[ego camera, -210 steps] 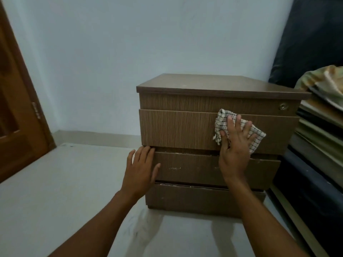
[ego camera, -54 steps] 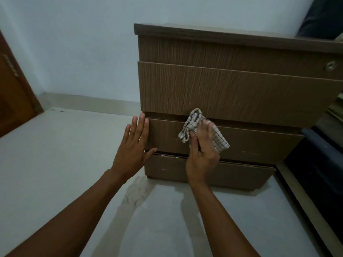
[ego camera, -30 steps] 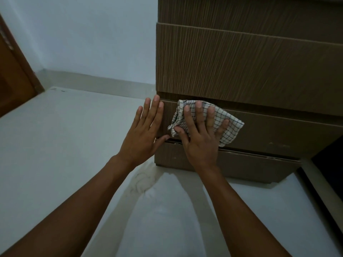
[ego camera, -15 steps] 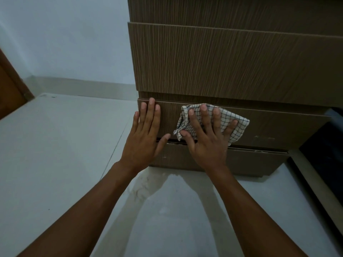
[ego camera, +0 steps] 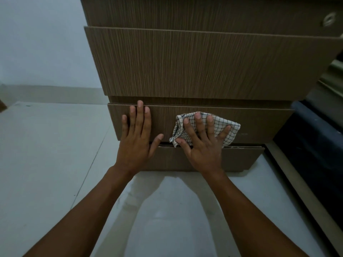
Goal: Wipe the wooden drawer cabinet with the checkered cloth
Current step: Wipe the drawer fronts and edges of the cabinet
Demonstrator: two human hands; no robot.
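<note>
The wooden drawer cabinet fills the upper middle of the view, its stacked drawer fronts facing me. My right hand lies flat with fingers spread on the white checkered cloth, pressing it against the second-lowest drawer front, right of centre. My left hand rests flat on the same drawer front near its left end, fingers together and pointing up, holding nothing. Part of the cloth is hidden under my right palm.
A pale tiled floor spreads to the left and below. The white wall with a skirting strip stands behind. A dark piece of furniture sits close against the cabinet's right side. A round lock shows at the top right.
My right hand has slid the cloth a little to the right along the drawer front. My left hand has stayed flat on the same drawer. The camera has shifted slightly.
</note>
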